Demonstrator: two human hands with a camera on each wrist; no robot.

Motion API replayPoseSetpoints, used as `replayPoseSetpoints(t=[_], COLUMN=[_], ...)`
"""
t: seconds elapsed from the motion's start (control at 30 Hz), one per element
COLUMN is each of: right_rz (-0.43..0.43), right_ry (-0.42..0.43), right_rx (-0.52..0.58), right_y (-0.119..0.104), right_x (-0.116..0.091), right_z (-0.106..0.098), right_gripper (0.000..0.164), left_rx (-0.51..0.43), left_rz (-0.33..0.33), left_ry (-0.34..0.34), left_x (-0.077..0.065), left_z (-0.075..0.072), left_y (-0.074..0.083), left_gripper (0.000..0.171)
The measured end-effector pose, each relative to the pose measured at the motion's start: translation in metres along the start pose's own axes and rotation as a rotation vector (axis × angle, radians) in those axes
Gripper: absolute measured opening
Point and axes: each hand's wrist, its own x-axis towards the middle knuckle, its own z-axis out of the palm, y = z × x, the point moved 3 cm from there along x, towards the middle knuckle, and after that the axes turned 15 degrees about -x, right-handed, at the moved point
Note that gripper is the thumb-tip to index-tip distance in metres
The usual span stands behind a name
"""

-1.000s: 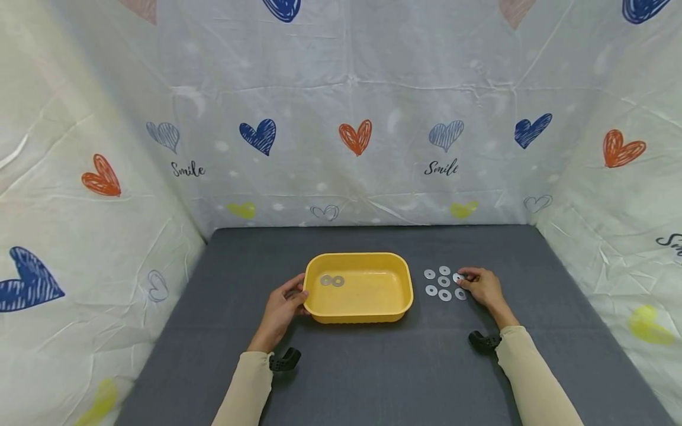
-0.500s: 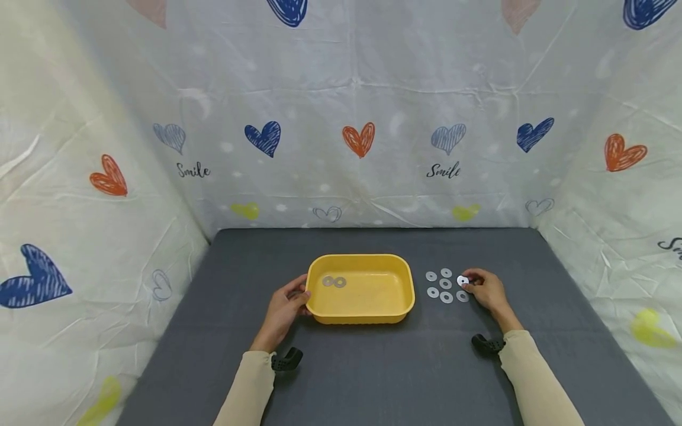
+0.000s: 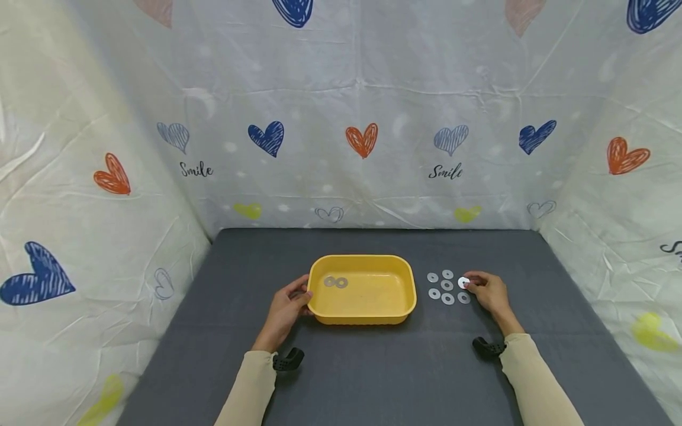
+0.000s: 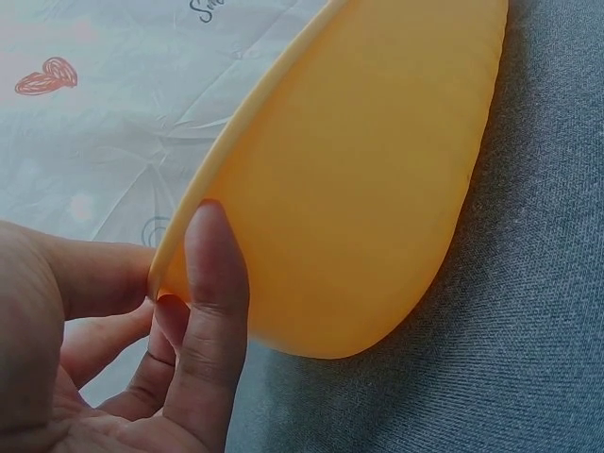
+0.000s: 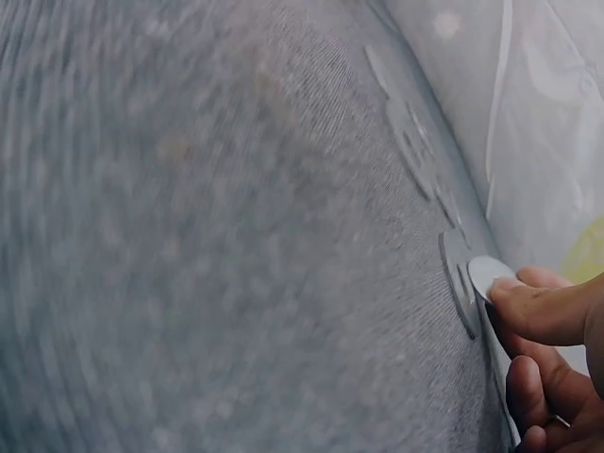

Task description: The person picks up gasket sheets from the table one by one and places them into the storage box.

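Observation:
In the head view my left hand (image 3: 284, 310) holds the left end of a yellow plastic tray (image 3: 373, 299). The left wrist view shows the thumb (image 4: 215, 264) on one side of the rim and fingers on the other. Two flat metal washers (image 3: 327, 281) lie inside the tray toward its upper left. My right hand (image 3: 491, 294) pinches another washer (image 5: 484, 273) between thumb and fingers, just above the cloth. Several more washers (image 3: 443, 299) lie flat in loose rows right of the tray, beside this hand.
Dark grey cloth (image 3: 362, 373) covers the table. White sheets (image 3: 314, 89) printed with hearts enclose its back and both sides. Each wrist carries a black strap-on device (image 3: 288, 360).
The right hand's washer has shifted slightly right, away from its neighbours, and now catches more light. The left hand keeps its hold on the tray. The head view has drifted a little.

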Motion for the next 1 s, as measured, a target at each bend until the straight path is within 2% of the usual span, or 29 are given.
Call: replayPoseSetpoints(t=[0.3, 0.47, 0.7, 1.0], right_rz=[0.087, 0.115, 0.094, 0.083], right_ry=[-0.023, -0.031, -0.029, -0.041], right_rx=[0.121, 0.144, 0.175, 0.286], right_y=[-0.005, -0.011, -0.028, -0.046], right_x=[-0.005, -0.011, -0.02, -0.03], right_z=[-0.005, -0.009, -0.016, -0.02], right_gripper=[0.025, 0.026, 0.026, 0.026], left_rx=[-0.005, -0.005, -0.016, -0.013], left_rz=[0.005, 0.007, 0.013, 0.003], left_ry=[-0.027, -0.026, -0.03, -0.025], left_x=[0.0, 0.0, -0.001, -0.001], left_z=[-0.001, -0.001, -0.001, -0.001], left_y=[0.0, -0.001, -0.001, -0.001], left_gripper=[0.049, 0.049, 0.049, 0.05])
